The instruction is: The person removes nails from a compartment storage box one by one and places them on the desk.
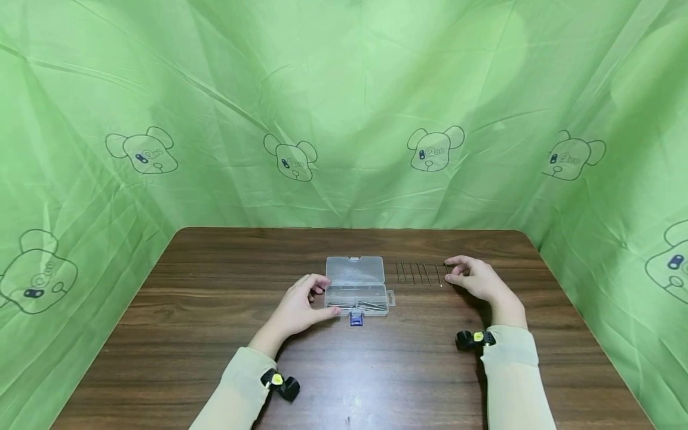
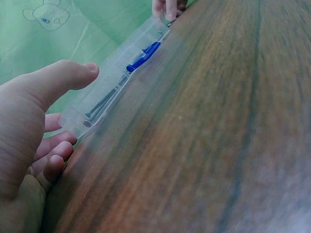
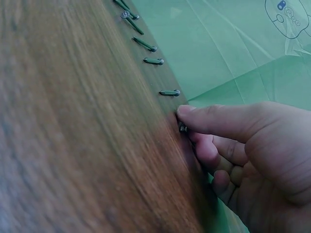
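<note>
An open clear plastic box lies mid-table, its lid folded back, several long nails in its tray and a blue latch at the front. My left hand grips the box's left end, thumb on the front edge. In the left wrist view the thumb rests on the box over the nails. A row of nails lies right of the box. My right hand pinches the rightmost nail against the table, under the thumb.
The dark wooden table is walled in by a green printed cloth on three sides. Wrist cameras sit on both sleeves. The other nails lie evenly spaced, parallel to one another.
</note>
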### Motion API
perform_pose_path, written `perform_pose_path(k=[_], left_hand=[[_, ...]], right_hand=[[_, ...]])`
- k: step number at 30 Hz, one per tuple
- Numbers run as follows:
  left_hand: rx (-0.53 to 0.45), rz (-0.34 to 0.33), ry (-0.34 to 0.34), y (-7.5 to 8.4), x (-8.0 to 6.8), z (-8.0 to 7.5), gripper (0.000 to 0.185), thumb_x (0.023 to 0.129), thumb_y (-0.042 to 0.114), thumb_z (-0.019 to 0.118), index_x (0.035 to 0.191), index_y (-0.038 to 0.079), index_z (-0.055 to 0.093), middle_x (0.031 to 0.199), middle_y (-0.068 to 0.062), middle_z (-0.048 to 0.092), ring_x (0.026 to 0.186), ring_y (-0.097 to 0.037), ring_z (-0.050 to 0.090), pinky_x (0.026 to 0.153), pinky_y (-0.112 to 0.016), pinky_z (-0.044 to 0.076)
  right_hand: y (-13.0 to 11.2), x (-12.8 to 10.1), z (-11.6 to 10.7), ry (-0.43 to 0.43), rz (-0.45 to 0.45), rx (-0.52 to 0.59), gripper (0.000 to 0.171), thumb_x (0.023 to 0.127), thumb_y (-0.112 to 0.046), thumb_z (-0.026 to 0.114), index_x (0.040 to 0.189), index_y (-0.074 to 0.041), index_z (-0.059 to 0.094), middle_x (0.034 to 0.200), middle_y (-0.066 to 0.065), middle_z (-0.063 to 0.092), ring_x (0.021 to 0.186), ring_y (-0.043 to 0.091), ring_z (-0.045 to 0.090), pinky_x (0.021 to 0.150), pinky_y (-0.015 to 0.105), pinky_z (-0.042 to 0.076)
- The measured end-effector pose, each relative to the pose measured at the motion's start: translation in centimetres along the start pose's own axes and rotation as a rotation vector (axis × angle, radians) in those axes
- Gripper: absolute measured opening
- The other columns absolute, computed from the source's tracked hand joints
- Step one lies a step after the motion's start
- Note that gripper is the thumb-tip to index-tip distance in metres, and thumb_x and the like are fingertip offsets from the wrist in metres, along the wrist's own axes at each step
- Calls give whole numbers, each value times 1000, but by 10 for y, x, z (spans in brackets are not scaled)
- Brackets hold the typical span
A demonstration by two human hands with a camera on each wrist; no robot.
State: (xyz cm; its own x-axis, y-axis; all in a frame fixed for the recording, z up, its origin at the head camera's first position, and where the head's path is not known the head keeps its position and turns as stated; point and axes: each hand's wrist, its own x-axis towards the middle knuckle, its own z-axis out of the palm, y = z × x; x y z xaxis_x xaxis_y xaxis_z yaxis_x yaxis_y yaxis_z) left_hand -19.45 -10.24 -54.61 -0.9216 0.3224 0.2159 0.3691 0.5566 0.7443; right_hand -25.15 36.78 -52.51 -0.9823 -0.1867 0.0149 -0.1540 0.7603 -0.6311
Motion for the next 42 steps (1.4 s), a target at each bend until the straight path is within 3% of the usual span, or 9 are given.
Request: perform_pose_path(k=[13, 20, 25, 34, 42], left_hand=[[0, 3, 2, 1, 0, -1, 63, 79, 37, 100, 130, 15, 69, 114, 1, 66, 100, -15, 60, 85, -31, 53], [10, 4, 4, -2, 0, 1, 64, 79, 40, 100, 130, 17, 69, 113, 2, 66, 99, -14, 60, 85, -31, 53], [9, 1, 1, -3, 1, 1, 64, 79, 41, 100, 131, 18, 69, 113, 2, 66, 100, -13, 60, 85, -30, 52], [7, 30, -4, -3, 0, 0, 66, 78, 37, 100, 132, 14, 69, 116, 0, 66, 104, -15, 60, 86, -31, 53], [18, 45, -18, -2, 0, 0, 68, 76, 31, 99, 134, 12, 68, 119, -1, 66, 108, -16, 61, 89, -32, 54]], right_hand=[[0, 0, 0, 4, -8, 14, 38, 103, -20, 78, 137, -5, 70, 99, 2, 70, 90, 19, 64, 88, 42, 48], [-4, -2, -4, 15, -12, 0, 41, 107, -27, 74, 141, -6, 67, 104, 4, 71, 93, 19, 66, 87, 43, 50], [-17, -5, -10, 23, -23, -3, 42, 108, -30, 71, 143, -7, 66, 106, 5, 71, 94, 19, 65, 85, 42, 49], [-45, -5, -22, 70, -122, -12, 39, 108, -29, 72, 140, -8, 68, 105, 4, 72, 99, 23, 67, 87, 44, 51], [-77, -6, -23, 83, -191, 31, 35, 108, -26, 72, 139, -11, 69, 104, 3, 70, 96, 20, 67, 81, 33, 52]])
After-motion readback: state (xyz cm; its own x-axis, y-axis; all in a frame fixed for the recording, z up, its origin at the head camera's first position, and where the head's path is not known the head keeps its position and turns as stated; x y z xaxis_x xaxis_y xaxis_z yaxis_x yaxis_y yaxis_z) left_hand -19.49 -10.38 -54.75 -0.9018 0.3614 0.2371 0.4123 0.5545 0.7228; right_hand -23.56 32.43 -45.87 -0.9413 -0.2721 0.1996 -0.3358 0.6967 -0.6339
